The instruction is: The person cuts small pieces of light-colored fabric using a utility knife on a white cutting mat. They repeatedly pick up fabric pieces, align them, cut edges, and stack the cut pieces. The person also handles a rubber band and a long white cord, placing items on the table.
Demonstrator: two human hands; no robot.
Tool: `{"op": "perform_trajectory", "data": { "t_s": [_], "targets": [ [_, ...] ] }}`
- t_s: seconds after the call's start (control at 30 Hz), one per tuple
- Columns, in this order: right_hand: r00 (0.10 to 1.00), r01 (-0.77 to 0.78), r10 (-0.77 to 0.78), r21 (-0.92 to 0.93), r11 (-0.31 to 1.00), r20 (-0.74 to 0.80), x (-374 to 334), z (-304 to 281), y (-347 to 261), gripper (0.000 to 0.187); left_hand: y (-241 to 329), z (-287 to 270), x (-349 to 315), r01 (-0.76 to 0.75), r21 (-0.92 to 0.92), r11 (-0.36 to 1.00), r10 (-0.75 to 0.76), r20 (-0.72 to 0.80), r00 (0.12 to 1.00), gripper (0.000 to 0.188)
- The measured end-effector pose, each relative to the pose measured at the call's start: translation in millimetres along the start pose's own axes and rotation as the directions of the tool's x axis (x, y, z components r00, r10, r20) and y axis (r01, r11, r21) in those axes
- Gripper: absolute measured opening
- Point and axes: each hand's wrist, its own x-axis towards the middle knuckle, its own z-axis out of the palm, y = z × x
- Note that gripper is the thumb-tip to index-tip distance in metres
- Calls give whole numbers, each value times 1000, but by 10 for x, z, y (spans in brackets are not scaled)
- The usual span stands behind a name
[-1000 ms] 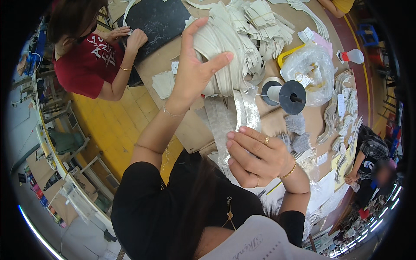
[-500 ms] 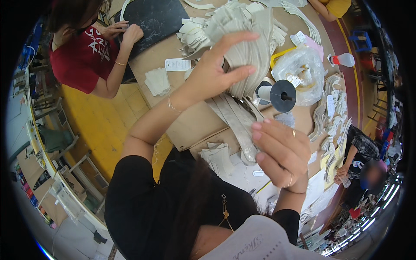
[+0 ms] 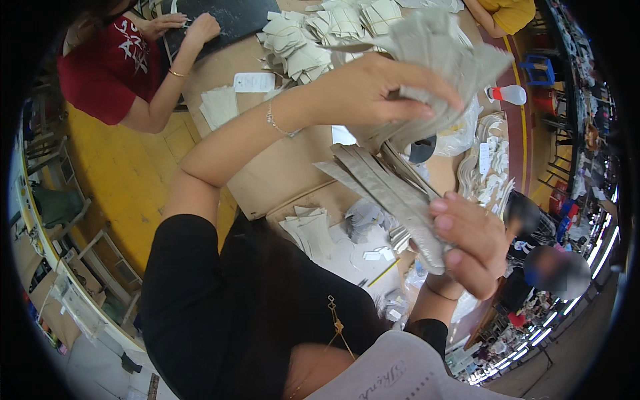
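My left hand [image 3: 383, 93] is closed round a thick, fanned bundle of pale grey cut strips [image 3: 443, 57], raised above the table and partly blurred. Lower and to the right, my right hand [image 3: 473, 243] grips the end of a stack of long grey strips [image 3: 393, 190], pinched between thumb and fingers. This stack slants up toward the left hand. Whether the two bundles join behind it I cannot tell. Beneath them a black spool [image 3: 422, 151] is mostly covered.
Banded stacks of pale pieces [image 3: 303, 57] lie at the back. Smaller piles [image 3: 310, 230] and a yellow pencil [image 3: 383, 273] are nearer me. A clear plastic bag [image 3: 467, 130] and white bottle [image 3: 510, 95] stand right. A co-worker in red [image 3: 110, 80] works beside a black board [image 3: 223, 23].
Both hands have moved to the right with the grey strips, and the bundle in the left hand has fanned out. It now covers more of the spool and plastic bag.
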Motion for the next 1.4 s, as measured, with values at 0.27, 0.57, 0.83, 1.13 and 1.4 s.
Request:
{"op": "perform_trajectory", "data": {
  "t_s": [0.27,0.57,0.83,1.13,1.4],
  "targets": [
    [986,120,-111,-68,990,123,25,-314,59,19,174,217,-59,-24,29,999,15,275,961,39],
    [967,179,-124,-251,951,221,-118,-232,-356,16,283,368,-147,-68,-86,994,93,346,934,31],
    [947,201,-135,-210,957,292,-241,-231,-410,15,289,512,-235,-244,74,967,202,358,911,15],
    [983,45,18,-339,940,180,-345,-170,-523,21,244,494,-170,-134,1,991,127,307,943,6],
    [994,111,-102,-412,905,45,-521,-201,-470,26,84,436,-61,206,-243,948,-111,355,928,11]
  ]
}}
